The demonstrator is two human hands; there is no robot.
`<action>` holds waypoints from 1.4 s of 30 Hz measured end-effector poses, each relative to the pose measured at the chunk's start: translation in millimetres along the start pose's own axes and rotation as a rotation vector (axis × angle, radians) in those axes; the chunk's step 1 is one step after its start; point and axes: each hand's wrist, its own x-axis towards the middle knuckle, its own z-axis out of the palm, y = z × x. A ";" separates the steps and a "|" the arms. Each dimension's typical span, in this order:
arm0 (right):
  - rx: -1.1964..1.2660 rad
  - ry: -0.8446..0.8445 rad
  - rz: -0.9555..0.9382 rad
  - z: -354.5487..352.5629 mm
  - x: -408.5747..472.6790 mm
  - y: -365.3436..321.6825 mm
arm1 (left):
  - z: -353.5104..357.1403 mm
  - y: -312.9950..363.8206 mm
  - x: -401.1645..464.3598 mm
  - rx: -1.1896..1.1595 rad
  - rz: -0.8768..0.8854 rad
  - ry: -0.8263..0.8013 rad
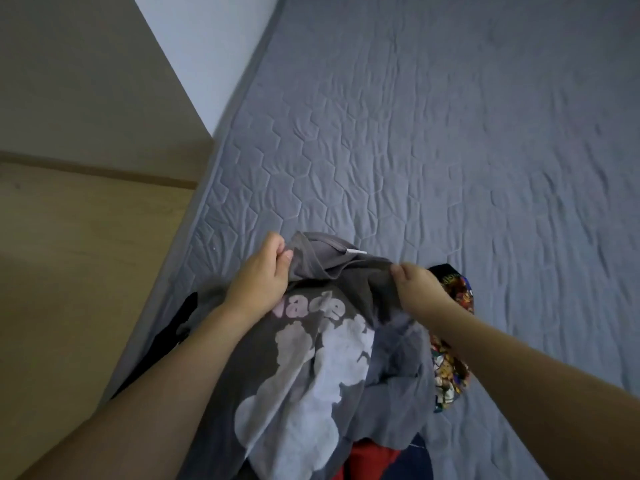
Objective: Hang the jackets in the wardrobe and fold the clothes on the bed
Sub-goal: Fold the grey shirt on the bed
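1. Grey quilted cover (433, 140) with a stitched hexagon pattern spanned the bed; it was wrinkled across most of what we saw.
2. Pale wall (204, 46) met the bed's far left edge; a tan wooden panel (69, 81) stood to the left of it.
3. Light wood floor (69, 271) ran along the bed's left side.
4. We held a grey T-shirt (311, 358) at the near edge of the bed, in front of us; it bore a big white print and pinkish lettering.
5. Our left hand (258, 277) gripped the shirt's upper left edge, fingers curled round bunched cloth, thumb on top.
6. Our right hand (420, 289) pinched the upper right edge, fingertips closed tight on a fold.
7. The neck opening, with a small white label, sat between the two hands.
8. A multicoloured printed garment (450, 372) lay on the cover just right of the shirt, partly under our right forearm.
9. A black garment (180, 317) showed at the bed's left edge beside our left forearm.
10. Red fabric (370, 460) and a dark blue piece (420, 455) peeked out below the shirt's hem; we couldn't tell what either was.
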 end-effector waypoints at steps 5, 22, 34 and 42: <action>0.400 -0.075 0.007 -59.4 -31.2 14.4 | -33.1 62.2 -29.9 0.154 0.034 -0.122; -0.595 -0.615 0.164 -323.3 -236.5 180.1 | -36.9 382.4 -200.8 -0.418 -0.531 -0.850; -0.993 -0.856 0.344 -494.8 -349.7 240.0 | -58.0 582.0 -274.3 -0.640 -0.464 -1.231; -1.034 -0.443 0.143 -536.0 -238.2 330.0 | 72.1 618.7 -181.8 -0.304 -0.500 -0.774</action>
